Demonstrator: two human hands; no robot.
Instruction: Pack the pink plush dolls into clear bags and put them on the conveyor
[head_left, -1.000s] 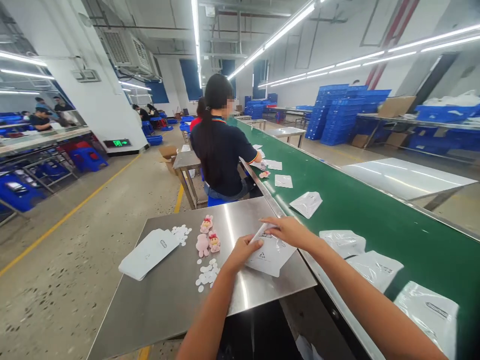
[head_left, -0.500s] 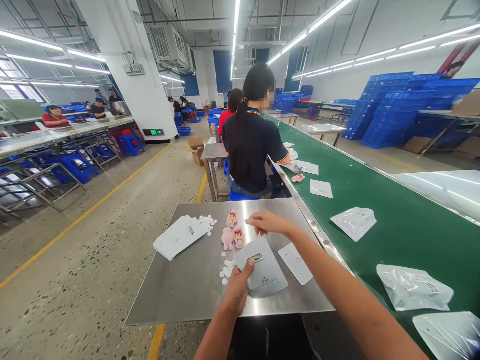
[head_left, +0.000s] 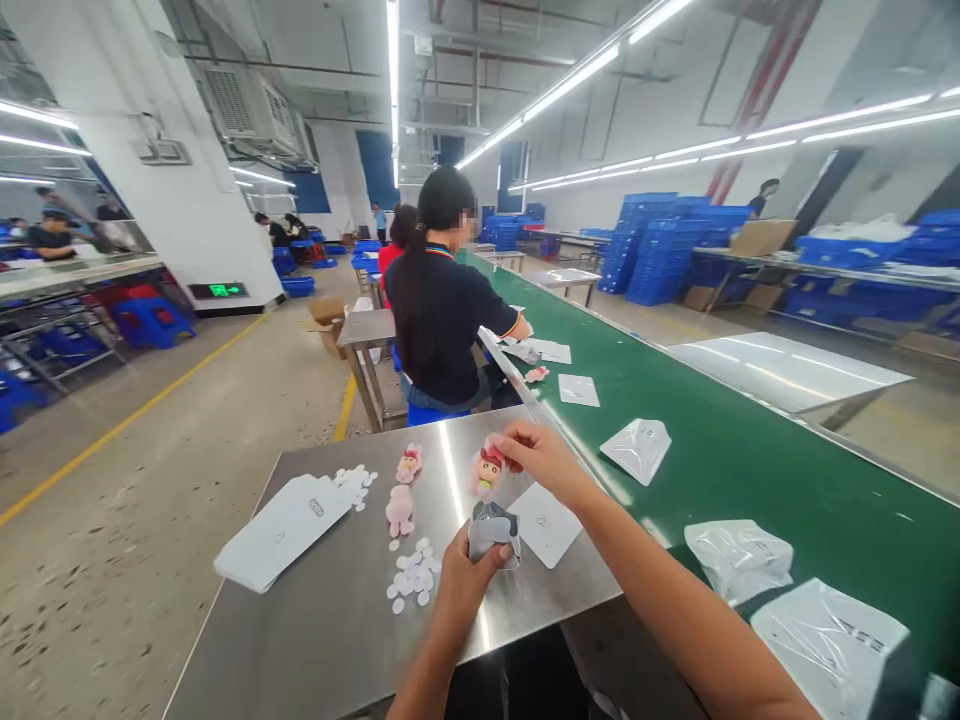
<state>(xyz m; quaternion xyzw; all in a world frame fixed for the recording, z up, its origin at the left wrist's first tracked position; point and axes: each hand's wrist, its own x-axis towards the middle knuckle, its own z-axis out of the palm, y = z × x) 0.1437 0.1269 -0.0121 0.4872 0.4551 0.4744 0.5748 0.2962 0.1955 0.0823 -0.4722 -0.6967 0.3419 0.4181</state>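
Note:
My right hand (head_left: 536,455) pinches a small pink doll (head_left: 487,472) with a red bow by its top. The doll hangs just above the gaping mouth of a white pouch (head_left: 491,540). My left hand (head_left: 469,575) is closed round that pouch, its thumb on the front. Two more pink dolls lie to the left on the metal table: one (head_left: 409,463) face up, the other (head_left: 400,510) showing a plain pink side. White round discs (head_left: 415,573) are scattered nearer me. Another flat white pouch (head_left: 551,525) lies right of my left hand.
A stack of white pouches (head_left: 281,530) and more discs (head_left: 356,485) are at the table's left. Along the right runs a green conveyor belt (head_left: 637,380) carrying filled pouches (head_left: 739,560). A co-worker (head_left: 442,300) sits ahead beside the belt.
My right hand has picked up one doll and brought it over the pouch. The pouch in my left hand is now upright with its mouth open. The view has swung right.

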